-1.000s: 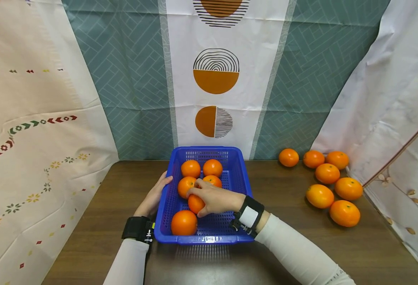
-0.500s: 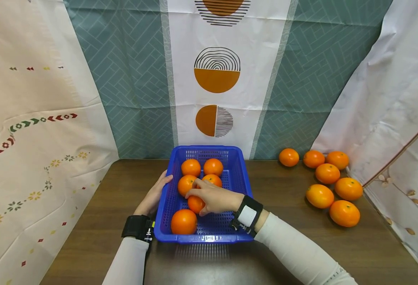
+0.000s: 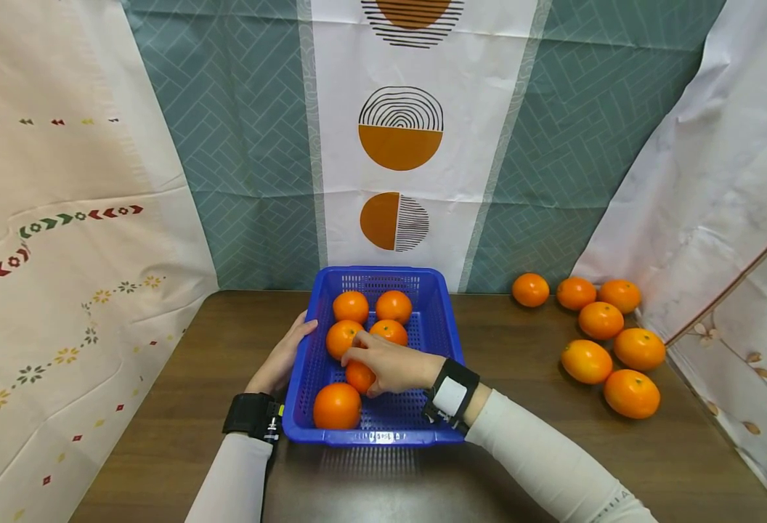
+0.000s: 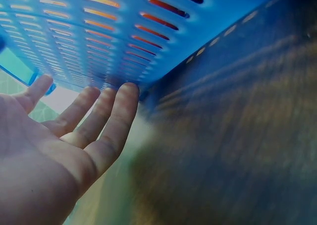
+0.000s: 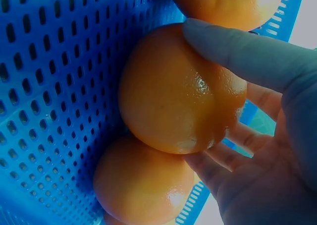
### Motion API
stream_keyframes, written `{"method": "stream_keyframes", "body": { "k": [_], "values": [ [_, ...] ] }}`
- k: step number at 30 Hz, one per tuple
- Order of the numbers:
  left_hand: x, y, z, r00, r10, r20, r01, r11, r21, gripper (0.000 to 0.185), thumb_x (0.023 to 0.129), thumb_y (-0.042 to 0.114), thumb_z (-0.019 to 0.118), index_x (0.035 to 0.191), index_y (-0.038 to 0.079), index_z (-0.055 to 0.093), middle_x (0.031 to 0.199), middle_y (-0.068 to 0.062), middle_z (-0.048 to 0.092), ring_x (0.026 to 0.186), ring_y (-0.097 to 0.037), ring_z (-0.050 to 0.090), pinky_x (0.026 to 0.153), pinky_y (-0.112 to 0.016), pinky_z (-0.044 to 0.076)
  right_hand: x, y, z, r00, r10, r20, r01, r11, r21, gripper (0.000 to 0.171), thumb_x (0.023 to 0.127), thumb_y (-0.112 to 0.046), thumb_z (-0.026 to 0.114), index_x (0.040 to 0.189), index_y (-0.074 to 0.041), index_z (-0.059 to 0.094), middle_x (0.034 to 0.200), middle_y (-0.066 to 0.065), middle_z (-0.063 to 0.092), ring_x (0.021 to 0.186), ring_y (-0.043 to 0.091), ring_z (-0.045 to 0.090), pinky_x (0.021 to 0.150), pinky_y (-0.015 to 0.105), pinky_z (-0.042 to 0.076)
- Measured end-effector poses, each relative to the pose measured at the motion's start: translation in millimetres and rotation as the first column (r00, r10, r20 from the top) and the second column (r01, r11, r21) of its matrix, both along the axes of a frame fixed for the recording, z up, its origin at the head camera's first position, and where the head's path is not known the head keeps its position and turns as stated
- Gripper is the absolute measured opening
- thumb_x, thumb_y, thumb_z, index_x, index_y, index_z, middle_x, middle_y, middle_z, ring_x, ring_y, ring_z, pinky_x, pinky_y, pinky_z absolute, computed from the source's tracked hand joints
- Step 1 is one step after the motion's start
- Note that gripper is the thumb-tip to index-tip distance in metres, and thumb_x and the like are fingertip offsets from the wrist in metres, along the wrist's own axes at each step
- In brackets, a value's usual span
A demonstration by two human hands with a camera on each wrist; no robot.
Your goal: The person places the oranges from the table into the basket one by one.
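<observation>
Fingers [image 5: 210, 170] of right hand [image 3: 393, 363] grip orange [image 5: 173, 96], partly hidden in head view; left hand's [image 3: 283, 357] extended fingers at basket [image 3: 416, 438] show clearly only from left wrist.

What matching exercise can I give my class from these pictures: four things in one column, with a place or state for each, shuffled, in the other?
Column one
1. Left hand
2. Right hand
3. Blue rectangular plastic basket
4. Group of seven round orange fruits

Column two
A. Gripping a single orange fruit
B. Lying on the brown wood-look table, to the basket's right
C. Has slotted walls and several fruits inside
D. Touching the basket's outer left side

Pairs: 1-D, 2-A, 3-C, 4-B
</observation>
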State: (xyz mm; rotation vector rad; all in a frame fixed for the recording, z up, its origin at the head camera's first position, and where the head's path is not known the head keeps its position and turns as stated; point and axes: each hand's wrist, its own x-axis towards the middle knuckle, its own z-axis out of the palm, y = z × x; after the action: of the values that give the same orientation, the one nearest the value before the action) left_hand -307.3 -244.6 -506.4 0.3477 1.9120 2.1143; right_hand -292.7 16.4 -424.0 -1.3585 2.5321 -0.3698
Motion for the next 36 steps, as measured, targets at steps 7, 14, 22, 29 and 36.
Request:
{"method": "stream_keyframes", "body": {
  "k": [7, 14, 22, 29, 36],
  "values": [
    [-0.1, -1, 0.5, 1.0, 0.002, 0.016, -0.002, 1.0, 0.016, 0.064, 0.112, 0.047, 0.036, 0.166, 0.029, 0.008, 0.164, -0.021, 0.028, 0.127, -0.037, 0.056, 0.098, -0.055, 0.054, 0.5, -1, 1.4, 1.0, -0.012, 0.026, 0.012, 1.0, -0.009, 0.052, 0.089, -0.021, 0.085, 0.137, -0.019, 0.063, 0.128, 0.001, 0.045, 0.113, 0.02, 0.05, 0.096, 0.031, 0.048],
    [0.1, -1, -0.3, 1.0, 0.0, 0.009, -0.001, 1.0, 0.026, 0.063, 0.113, 0.045, 0.034, 0.167, 0.027, 0.006, 0.165, -0.021, 0.026, 0.128, -0.036, 0.056, 0.099, -0.056, 0.053, 1.1, -1, 2.8, 0.998, -0.028, 0.054, 0.031, 0.998, -0.045, 0.045, 0.094, -0.021, 0.08, 0.135, -0.022, 0.063, 0.129, -0.001, 0.047, 0.112, 0.017, 0.051, 0.095, 0.028, 0.049],
    [-0.1, 0, 0.6, 1.0, 0.005, 0.006, -0.005, 1.0, 0.016, 0.063, 0.113, 0.045, 0.034, 0.167, 0.027, 0.006, 0.165, -0.022, 0.027, 0.127, -0.035, 0.057, 0.098, -0.055, 0.054, 1.0, -2, 5.8, 0.999, -0.029, 0.037, 0.033, 0.995, -0.097, 0.037, 0.099, -0.022, 0.074, 0.135, -0.015, 0.064, 0.128, 0.002, 0.052, 0.114, 0.018, 0.055, 0.103, 0.031, 0.049],
    [-1.1, 0, 1.4, 1.0, 0.006, 0.001, -0.006, 1.0, -0.001, 0.063, 0.113, 0.046, 0.035, 0.167, 0.029, 0.008, 0.164, -0.021, 0.029, 0.127, -0.036, 0.057, 0.098, -0.055, 0.054, -0.5, 0, 10.4, 0.997, -0.051, 0.051, 0.06, 0.976, -0.21, 0.031, 0.103, -0.019, 0.068, 0.132, -0.011, 0.065, 0.124, 0.006, 0.055, 0.111, 0.025, 0.059, 0.096, 0.03, 0.053],
    [-0.5, 0, 1.3, 1.0, 0.004, 0.011, -0.004, 1.0, 0.013, 0.062, 0.114, 0.044, 0.034, 0.167, 0.029, 0.007, 0.163, -0.022, 0.03, 0.125, -0.033, 0.058, 0.097, -0.053, 0.054, -2.0, 0, 14.0, 0.997, -0.062, 0.054, 0.078, 0.931, -0.356, 0.026, 0.104, -0.012, 0.065, 0.13, -0.01, 0.065, 0.125, 0.009, 0.057, 0.106, 0.026, 0.06, 0.093, 0.034, 0.056]
  ]
}}
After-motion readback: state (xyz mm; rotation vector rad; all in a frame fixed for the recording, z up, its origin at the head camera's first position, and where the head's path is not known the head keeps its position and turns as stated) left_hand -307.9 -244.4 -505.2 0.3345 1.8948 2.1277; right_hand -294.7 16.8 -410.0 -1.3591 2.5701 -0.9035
